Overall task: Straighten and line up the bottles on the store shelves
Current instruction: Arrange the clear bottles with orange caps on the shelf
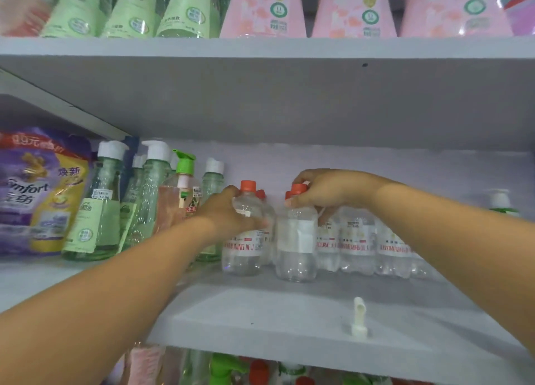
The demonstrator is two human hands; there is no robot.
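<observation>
Several clear bottles with red caps stand in a group on the middle grey shelf [260,315]. My left hand [228,211] grips the shoulder of the leftmost clear bottle [241,251], which stands upright. My right hand [327,189] pinches the red cap of a second clear bottle [295,248], whose white label back faces me. More clear bottles [359,245] with red lettering stand to the right, partly behind my right arm.
Green pump bottles [101,211], a pink bottle with a green cap [182,193] and a purple Comfort pouch [34,193] fill the shelf's left. A white plastic hook [359,318] lies near the front edge. Green and pink bottles [260,8] line the upper shelf.
</observation>
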